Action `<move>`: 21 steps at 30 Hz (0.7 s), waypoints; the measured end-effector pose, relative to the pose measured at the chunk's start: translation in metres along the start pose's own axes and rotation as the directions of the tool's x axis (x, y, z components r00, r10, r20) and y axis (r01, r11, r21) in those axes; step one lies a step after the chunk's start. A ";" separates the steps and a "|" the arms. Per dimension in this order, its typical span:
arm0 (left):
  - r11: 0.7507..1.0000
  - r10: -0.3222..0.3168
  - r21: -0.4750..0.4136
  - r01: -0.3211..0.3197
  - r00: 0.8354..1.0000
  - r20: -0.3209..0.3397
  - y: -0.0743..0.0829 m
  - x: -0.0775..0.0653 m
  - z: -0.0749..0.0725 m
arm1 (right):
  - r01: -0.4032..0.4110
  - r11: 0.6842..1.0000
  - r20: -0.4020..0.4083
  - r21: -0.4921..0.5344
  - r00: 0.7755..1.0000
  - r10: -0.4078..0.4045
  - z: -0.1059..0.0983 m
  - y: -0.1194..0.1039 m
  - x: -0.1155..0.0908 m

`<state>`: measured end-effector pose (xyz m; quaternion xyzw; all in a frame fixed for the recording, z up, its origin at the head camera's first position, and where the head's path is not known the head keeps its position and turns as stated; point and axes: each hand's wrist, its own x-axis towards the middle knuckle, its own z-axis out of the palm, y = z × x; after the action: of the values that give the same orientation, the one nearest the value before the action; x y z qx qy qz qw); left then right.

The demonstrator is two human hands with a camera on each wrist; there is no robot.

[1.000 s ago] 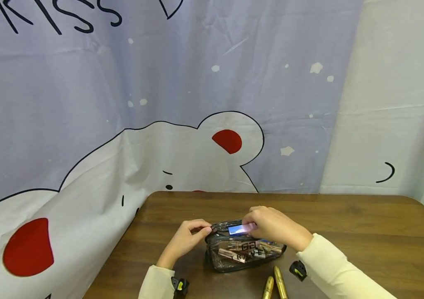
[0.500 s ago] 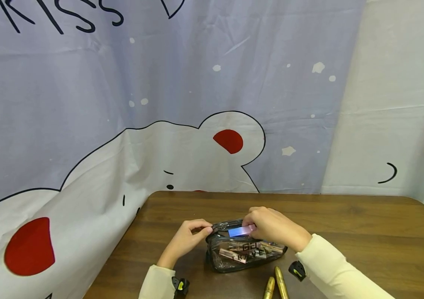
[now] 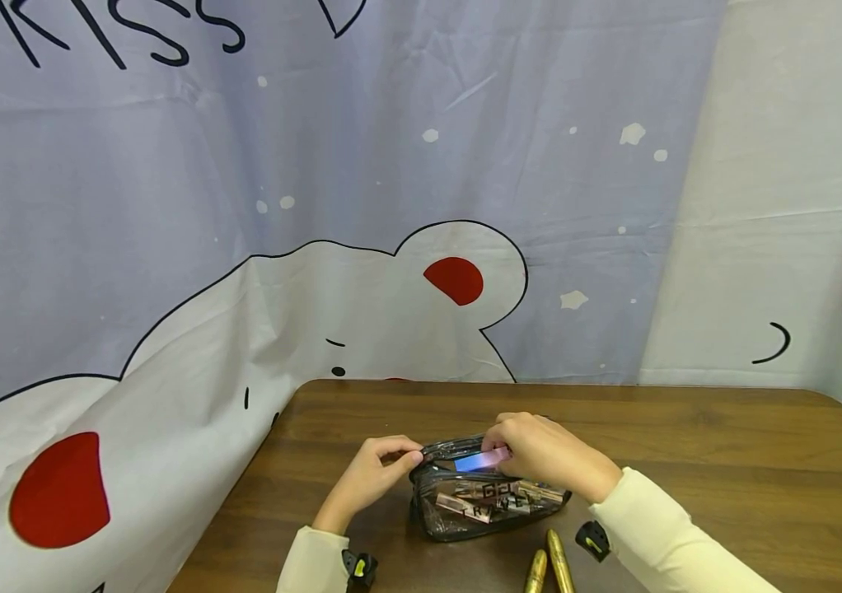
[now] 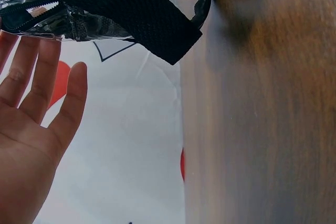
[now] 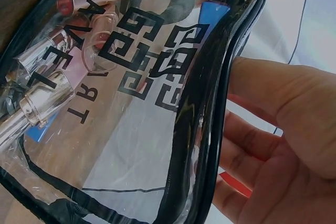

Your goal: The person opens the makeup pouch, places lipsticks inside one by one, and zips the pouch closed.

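A clear cosmetic pouch [image 3: 432, 520] with black trim and black lettering stands on the table, its top unzipped. My left hand [image 3: 369, 482] pinches the pouch's upper left corner between thumb and fingers. In the left wrist view the zipper [image 4: 31, 15] and a black woven strap [image 4: 142, 22] lie above that hand's fingers. My right hand [image 3: 547, 451] grips a slim blue-to-pink box [image 3: 473, 460], slanted across the opening; its fingertips are partly hidden behind the pouch rim in the right wrist view. Several lipstick tubes [image 5: 47, 98] lie inside the pouch, visible through the plastic.
Two gold bullet-shaped tubes [image 3: 558, 562] lie on the brown wooden table [image 3: 725, 461], in front of the pouch near the bottom of the head view. Behind the table hangs a printed curtain [image 3: 362, 165]. Wrist cameras [image 3: 359, 568] are strapped to both sleeves.
The blue-to-pink box has tilted slightly, its blue end a little lower in the opening. Both hands stay almost in place, the left still pinching the pouch corner.
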<state>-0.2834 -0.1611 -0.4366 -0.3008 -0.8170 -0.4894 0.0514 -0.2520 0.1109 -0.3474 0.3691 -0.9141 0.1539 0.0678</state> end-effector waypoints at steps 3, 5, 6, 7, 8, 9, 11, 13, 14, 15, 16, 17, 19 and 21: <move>1.000 -0.002 0.001 0.002 1.000 0.000 0.000 0.001 0.000 | 0.006 1.000 -0.010 -0.005 1.000 -0.006 0.000 0.001 0.000; 1.000 -0.002 0.000 0.002 1.000 -0.001 0.000 0.001 0.000 | 0.014 1.000 -0.020 -0.009 1.000 -0.014 0.001 0.001 -0.001; 1.000 -0.003 0.000 0.003 1.000 -0.002 0.000 0.001 0.000 | 0.018 1.000 -0.026 -0.012 1.000 -0.018 0.001 0.001 -0.001; 1.000 -0.003 0.000 0.003 1.000 -0.003 -0.001 0.001 0.000 | 0.019 1.000 -0.029 -0.015 0.999 -0.019 0.001 0.002 -0.001; 1.000 -0.004 -0.001 0.004 1.000 -0.004 -0.001 0.001 0.001 | 0.018 1.000 -0.031 -0.016 0.999 -0.019 0.002 0.002 -0.001; 1.000 -0.003 -0.002 0.003 1.000 -0.004 -0.002 0.000 0.001 | 0.016 1.000 -0.030 -0.015 0.999 -0.016 0.002 0.002 -0.001; 1.000 -0.002 -0.004 0.002 1.000 -0.005 -0.003 0.000 0.001 | 0.005 1.000 -0.025 -0.005 1.000 -0.005 0.002 0.002 -0.001; 1.000 -0.001 -0.009 0.001 1.000 -0.004 -0.003 0.001 0.002 | -0.011 1.000 -0.012 0.013 1.000 0.011 0.002 0.003 -0.001; 1.000 -0.001 -0.009 0.001 1.000 -0.004 -0.003 0.001 0.002 | -0.016 1.000 -0.007 0.022 1.000 0.017 0.002 0.003 -0.001; 1.000 -0.003 -0.008 0.002 1.000 -0.004 -0.003 0.001 0.002 | -0.022 0.999 -0.002 0.031 1.000 0.022 0.002 0.004 -0.001; 1.000 -0.005 -0.007 0.005 1.000 -0.004 -0.003 0.001 0.001 | -0.029 0.999 0.002 0.039 1.000 0.029 0.002 0.004 -0.001; 1.000 -0.008 -0.005 0.008 1.000 -0.005 -0.002 0.001 0.001 | -0.034 0.998 0.005 0.044 0.999 0.034 0.003 0.004 -0.001; 1.000 -0.014 0.002 0.015 1.000 -0.004 -0.002 0.001 0.001 | -0.040 0.998 0.008 0.048 0.999 0.040 0.003 0.004 -0.001; 1.000 -0.021 0.008 0.021 1.000 -0.003 -0.001 0.001 0.000 | -0.048 0.998 0.009 0.047 0.999 0.048 0.003 0.004 -0.001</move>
<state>-0.2843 -0.1608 -0.4374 -0.2912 -0.8220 -0.4870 0.0488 -0.2542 0.1136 -0.3513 0.3492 -0.9190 0.1756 0.0515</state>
